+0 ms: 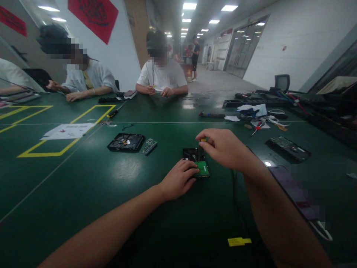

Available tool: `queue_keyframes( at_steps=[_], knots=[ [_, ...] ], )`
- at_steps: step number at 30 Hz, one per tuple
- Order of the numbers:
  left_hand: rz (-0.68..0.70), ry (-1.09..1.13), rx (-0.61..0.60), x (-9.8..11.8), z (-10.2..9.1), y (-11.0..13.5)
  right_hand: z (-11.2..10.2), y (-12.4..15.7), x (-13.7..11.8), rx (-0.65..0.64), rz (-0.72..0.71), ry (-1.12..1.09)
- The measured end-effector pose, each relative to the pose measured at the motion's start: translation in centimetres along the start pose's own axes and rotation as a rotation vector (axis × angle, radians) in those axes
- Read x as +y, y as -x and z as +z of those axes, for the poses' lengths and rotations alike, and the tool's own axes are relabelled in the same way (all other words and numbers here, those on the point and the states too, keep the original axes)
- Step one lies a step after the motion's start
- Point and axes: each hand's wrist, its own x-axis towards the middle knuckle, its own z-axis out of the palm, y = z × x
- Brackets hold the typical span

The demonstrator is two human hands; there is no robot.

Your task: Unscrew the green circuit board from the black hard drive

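A hard drive [189,152] with a green circuit board [203,169] on its near half lies on the dark green table in front of me. My left hand [180,178] grips the drive's near left side, its fingers over the edge and on the board. Above the drive, my right hand [223,149] pinches a screwdriver [203,140] by its yellow-tipped handle. The screwdriver stands roughly upright, pointing down at the drive; its tip is too dark to make out. To the left sit an opened drive casing [126,142] and a loose circuit board [150,146].
Another hard drive [288,149] and a phone [292,191] are on the right. A yellow-handled screwdriver [115,111] and a paper sheet [67,131] lie at the left. Cables and tools [262,119] clutter the far right. Two people [161,76] sit working across the table.
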Motion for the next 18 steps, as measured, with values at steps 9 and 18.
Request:
queue_keyframes(
  at_steps=[9, 18],
  knots=[
    [0.007, -0.003, 0.01, -0.14, 0.09, 0.04, 0.07, -0.45, 0.68, -0.004, 0.024, 0.062],
    [0.011, -0.003, 0.003, -0.27, 0.17, 0.1, 0.16, -0.2, 0.8, -0.015, 0.034, 0.064]
  ],
)
